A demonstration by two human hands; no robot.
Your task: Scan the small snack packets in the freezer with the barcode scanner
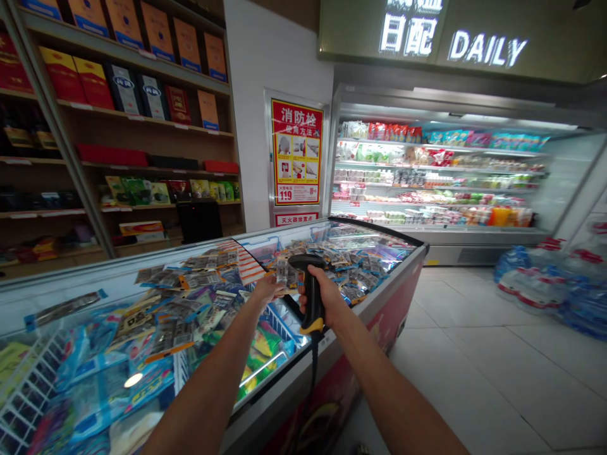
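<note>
A black barcode scanner (pixel 313 294) with a yellow-tipped handle is in my right hand (pixel 329 297), fingers wrapped round its grip. Its cable hangs down in front of the freezer. Just left of the scanner head, my left hand (pixel 268 289) pinches a small flat packet (pixel 282 270) with printing on it. The scanner's head is close to that packet. Below and around both hands, many similar small packets (pixel 360 278) lie in heaps on the glass top of a chest freezer (pixel 379 316). Part of the left hand's fingers is hidden behind the packet.
Shelves of boxed goods (pixel 152 95) stand behind the freezer at left. A lit open refrigerator (pixel 441 237) with packaged food runs along the back right. Shrink-wrapped water bottles (pixel 535 278) stand on the tiled floor at right. White wire baskets (pixel 33 385) sit inside the freezer.
</note>
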